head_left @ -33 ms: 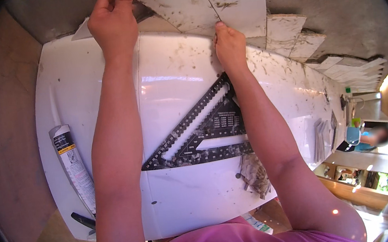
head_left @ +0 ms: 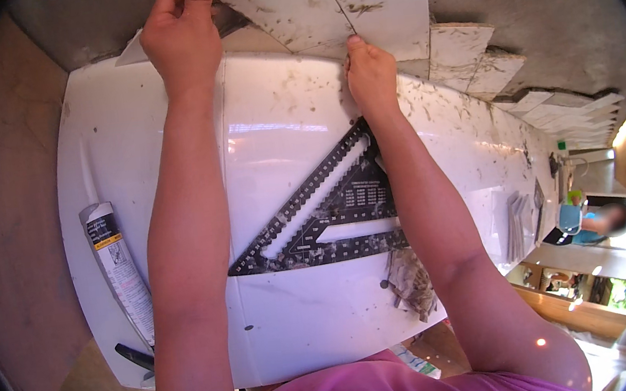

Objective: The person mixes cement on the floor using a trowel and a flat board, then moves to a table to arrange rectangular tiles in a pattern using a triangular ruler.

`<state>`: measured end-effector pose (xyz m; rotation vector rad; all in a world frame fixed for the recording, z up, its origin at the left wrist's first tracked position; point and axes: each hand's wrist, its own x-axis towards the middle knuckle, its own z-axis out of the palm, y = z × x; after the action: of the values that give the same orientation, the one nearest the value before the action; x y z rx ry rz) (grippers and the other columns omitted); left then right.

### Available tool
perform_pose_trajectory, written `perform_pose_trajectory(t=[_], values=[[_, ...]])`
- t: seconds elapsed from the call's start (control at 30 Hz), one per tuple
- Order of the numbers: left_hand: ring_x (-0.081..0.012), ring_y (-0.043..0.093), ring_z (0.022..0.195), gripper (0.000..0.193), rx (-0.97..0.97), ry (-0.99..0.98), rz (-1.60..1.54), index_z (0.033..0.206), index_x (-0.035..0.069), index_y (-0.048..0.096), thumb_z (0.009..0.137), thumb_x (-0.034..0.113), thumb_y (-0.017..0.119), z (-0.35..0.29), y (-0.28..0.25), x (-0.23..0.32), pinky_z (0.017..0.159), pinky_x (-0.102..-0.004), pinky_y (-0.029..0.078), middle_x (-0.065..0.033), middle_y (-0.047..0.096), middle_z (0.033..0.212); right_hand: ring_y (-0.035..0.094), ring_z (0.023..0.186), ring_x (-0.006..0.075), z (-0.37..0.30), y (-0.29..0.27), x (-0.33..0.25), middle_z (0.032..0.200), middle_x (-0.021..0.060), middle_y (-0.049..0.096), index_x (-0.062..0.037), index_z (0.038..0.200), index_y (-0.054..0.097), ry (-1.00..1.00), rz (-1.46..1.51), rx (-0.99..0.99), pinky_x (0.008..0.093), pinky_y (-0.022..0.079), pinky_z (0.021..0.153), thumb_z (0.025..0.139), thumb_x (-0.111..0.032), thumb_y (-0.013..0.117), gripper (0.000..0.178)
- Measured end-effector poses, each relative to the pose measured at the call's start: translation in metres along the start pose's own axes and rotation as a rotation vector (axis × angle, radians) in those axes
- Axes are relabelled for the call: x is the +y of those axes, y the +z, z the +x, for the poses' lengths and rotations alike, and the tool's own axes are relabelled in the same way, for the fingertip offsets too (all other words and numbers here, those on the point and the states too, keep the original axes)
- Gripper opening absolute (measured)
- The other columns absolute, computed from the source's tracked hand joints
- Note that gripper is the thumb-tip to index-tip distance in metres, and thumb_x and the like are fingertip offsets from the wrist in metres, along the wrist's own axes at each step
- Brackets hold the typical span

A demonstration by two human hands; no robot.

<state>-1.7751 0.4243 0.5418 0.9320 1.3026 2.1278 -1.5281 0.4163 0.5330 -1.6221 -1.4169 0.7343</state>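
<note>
A white wall tile (head_left: 284, 6), smeared with grey mortar, stands tilted against the wall above the white countertop. My left hand (head_left: 184, 44) has thumb and fingers closed at its upper left edge, near the top of the picture. Lower down, my right hand (head_left: 373, 77) is curled, its thumb tip at the tile's lower right corner, by the joint with a neighbouring tile (head_left: 389, 17). Beneath my right forearm lies a black triangular speed square (head_left: 332, 224). A sealant cartridge (head_left: 116, 264) with a long pale nozzle rests left of my left forearm.
More stepped white tiles (head_left: 459, 51) run along the grey wall to the right. Stacked tiles (head_left: 518, 222) sit farther along the countertop (head_left: 288, 314). A dirty crumpled cloth (head_left: 412, 284) is near the front edge. A brown panel (head_left: 14, 214) bounds the left; another person (head_left: 594, 225) is at far right.
</note>
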Motion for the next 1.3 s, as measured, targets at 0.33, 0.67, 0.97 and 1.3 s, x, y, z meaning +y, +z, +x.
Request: perform_pose_trajectory(t=[0.33,0.67,0.97,1.3], values=[[-0.0137,0.068,0.082,0.024,-0.061,-0.083,-0.09,0.107,-0.001,0.069,0.098,0.021,0.068,0.014,-0.001,0.0,0.079,-0.0299,0.059,-0.0053,0.07,0.093,0.043,0.055,0.0165,0.006,0.002,0.0,0.054,0.0077,0.048,0.0038,0.064,0.055,-0.036,0.002,-0.002,0.0395,0.04,0.055,0.101,-0.036,0.057,0.054],[-0.0112,0.066,0.08,0.022,-0.062,-0.042,-0.053,0.103,0.001,0.069,0.098,0.023,0.068,0.012,0.0,0.0,0.076,-0.0276,0.057,-0.0032,0.07,0.089,0.043,0.055,0.0152,0.006,0.002,-0.001,0.054,0.0065,0.049,0.004,0.065,0.055,-0.028,0.0,-0.002,0.038,0.04,0.054,0.101,-0.036,0.057,0.053],[-0.0117,0.066,0.079,0.021,-0.052,-0.043,-0.01,0.101,0.002,0.069,0.098,0.023,0.069,0.013,0.001,0.0,0.073,-0.0267,0.055,-0.0034,0.07,0.087,0.043,0.055,0.0145,0.004,0.002,0.001,0.054,0.0054,0.049,0.0033,0.065,0.056,-0.065,0.018,-0.011,0.0374,0.039,0.054,0.101,-0.035,0.056,0.053],[-0.0127,0.066,0.08,0.024,-0.071,-0.047,-0.106,0.104,0.0,0.068,0.097,0.022,0.069,0.019,-0.001,-0.007,0.073,-0.0286,0.057,-0.0046,0.07,0.091,0.043,0.054,0.0139,0.004,0.002,-0.002,0.054,0.0044,0.05,0.0026,0.065,0.058,-0.043,0.038,-0.013,0.0364,0.038,0.054,0.102,-0.035,0.056,0.052]])
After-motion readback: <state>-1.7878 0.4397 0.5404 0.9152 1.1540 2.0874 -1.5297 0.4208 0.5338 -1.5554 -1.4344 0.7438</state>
